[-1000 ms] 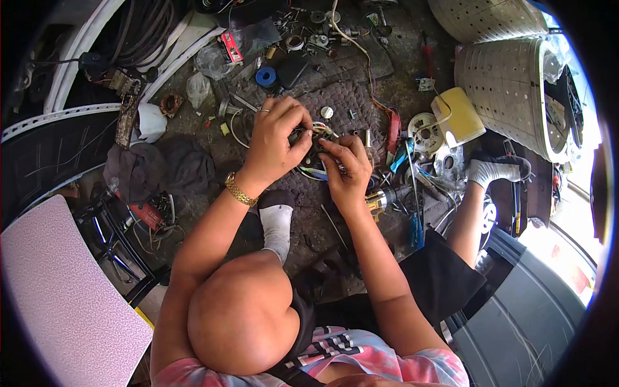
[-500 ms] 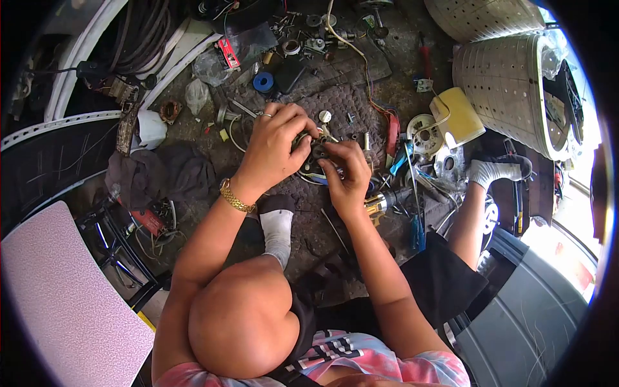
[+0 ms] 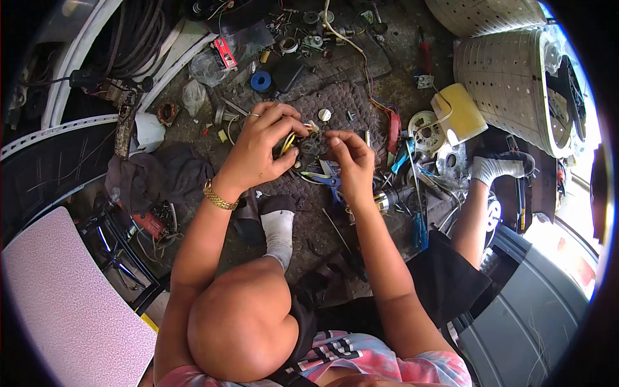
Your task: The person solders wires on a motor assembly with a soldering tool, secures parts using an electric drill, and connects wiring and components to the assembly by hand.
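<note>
My left hand (image 3: 265,143) is closed around a small dark part (image 3: 311,146) with yellow and white wires (image 3: 288,143) running beside its fingers. My right hand (image 3: 351,158) is pinched at the right side of that part; whatever lies between its fingertips is too small to make out. Blue-handled pliers (image 3: 331,181) lie on the textured dark mat just below the part. A round white knob (image 3: 324,115) rests on the mat above the hands.
A blue tape roll (image 3: 260,80) lies beyond my left hand. To the right are a red-handled tool (image 3: 393,131), a round pale metal cover (image 3: 426,130), a yellow block (image 3: 459,113) and perforated drums (image 3: 500,90). Dark cloth (image 3: 158,175) lies at the left.
My right hand has drawn slightly away from my left, its fingers now closer together. The yellow wires and the blue pliers handles show more clearly. My left hand has shifted slightly left.
</note>
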`<state>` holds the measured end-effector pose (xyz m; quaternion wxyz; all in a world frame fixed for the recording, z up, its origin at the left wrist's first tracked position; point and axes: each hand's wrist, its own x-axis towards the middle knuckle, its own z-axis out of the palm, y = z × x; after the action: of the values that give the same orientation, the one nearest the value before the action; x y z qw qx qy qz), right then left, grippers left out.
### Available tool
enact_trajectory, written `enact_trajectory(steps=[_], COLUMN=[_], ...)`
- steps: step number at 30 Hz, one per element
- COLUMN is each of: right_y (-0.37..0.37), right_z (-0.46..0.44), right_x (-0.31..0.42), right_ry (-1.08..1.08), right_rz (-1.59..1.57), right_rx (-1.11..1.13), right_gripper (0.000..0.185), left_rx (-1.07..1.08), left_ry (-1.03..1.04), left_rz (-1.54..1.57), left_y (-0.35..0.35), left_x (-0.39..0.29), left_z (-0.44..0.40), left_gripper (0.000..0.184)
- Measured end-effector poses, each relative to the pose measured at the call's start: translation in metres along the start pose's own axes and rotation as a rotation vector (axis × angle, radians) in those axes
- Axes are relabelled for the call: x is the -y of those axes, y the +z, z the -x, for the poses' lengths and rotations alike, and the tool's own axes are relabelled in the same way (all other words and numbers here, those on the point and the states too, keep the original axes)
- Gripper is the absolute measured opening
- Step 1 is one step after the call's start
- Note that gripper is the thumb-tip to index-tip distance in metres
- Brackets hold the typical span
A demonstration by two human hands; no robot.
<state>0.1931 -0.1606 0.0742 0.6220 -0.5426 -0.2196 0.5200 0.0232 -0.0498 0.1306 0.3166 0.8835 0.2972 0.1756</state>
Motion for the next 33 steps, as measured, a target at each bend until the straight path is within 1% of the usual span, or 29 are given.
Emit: enact_trajectory(steps=[1, 2, 3, 5, 6, 8, 12, 15, 17, 21, 23, 24, 26, 30, 33], right_y=[-0.002, -0.006, -0.004, -0.001, -0.002, -0.004, -0.007, -0.009, -0.007, -0.004, -0.001, 0.001, 0.006, 0.006, 0.003], right_z=[-0.003, -0.006, -0.007, -0.008, -0.009, -0.011, -0.013, -0.016, -0.015, -0.015, -0.015, -0.013, -0.01, -0.011, -0.015], right_x=[0.004, -0.001, -0.001, -0.002, -0.003, -0.005, -0.01, -0.009, -0.004, 0.002, 0.0, 0.003, 0.011, 0.006, 0.006], right_ry=[0.118, 0.15, 0.149, 0.063, 0.065, 0.108, 0.121, 0.192, 0.168, 0.152, -0.05, -0.05, 0.106, 0.057, 0.066], right_rz=[-0.009, -0.018, -0.018, -0.028, -0.027, -0.008, -0.012, -0.11, -0.028, 0.034, 0.196, 0.197, 0.173, 0.242, 0.157], right_rx=[0.045, 0.084, 0.083, 0.095, 0.093, 0.133, 0.138, 0.172, 0.176, 0.167, 0.094, 0.095, 0.047, 0.082, 0.148], right_gripper=[0.015, 0.018, 0.018, 0.018, 0.018, 0.019, 0.018, 0.017, 0.016, 0.014, 0.011, 0.011, 0.009, 0.009, 0.01], left_rx=[0.009, 0.009, 0.012, 0.013, 0.01, 0.008, 0.01, 0.011, 0.012, 0.017, 0.017, -0.009, -0.035, -0.066, -0.064], left_ry=[-0.005, -0.003, 0.003, 0.008, 0.004, 0.0, -0.003, 0.001, 0.004, 0.008, 0.011, 0.01, 0.009, 0.009, 0.013], left_rz=[-0.011, -0.011, -0.014, -0.018, -0.018, -0.017, -0.01, -0.013, -0.015, -0.027, -0.03, -0.017, -0.005, 0.013, 0.007], left_y=[0.0, 0.0, -0.001, -0.001, -0.001, -0.001, -0.001, -0.001, 0.0, -0.003, -0.003, -0.001, 0.001, 0.005, 0.004], left_x=[0.0, 0.0, 0.001, 0.002, 0.002, 0.002, 0.003, 0.003, 0.004, 0.002, 0.0, -0.001, 0.001, 0.006, 0.005], left_z=[0.0, 0.0, -0.001, -0.001, 0.0, 0.0, 0.0, 0.001, 0.002, 0.001, 0.0, -0.001, 0.0, 0.003, 0.003], left_gripper=[0.03, 0.03, 0.03, 0.03, 0.029, 0.029, 0.027, 0.027, 0.026, 0.026, 0.026, 0.028, 0.031, 0.032, 0.031])
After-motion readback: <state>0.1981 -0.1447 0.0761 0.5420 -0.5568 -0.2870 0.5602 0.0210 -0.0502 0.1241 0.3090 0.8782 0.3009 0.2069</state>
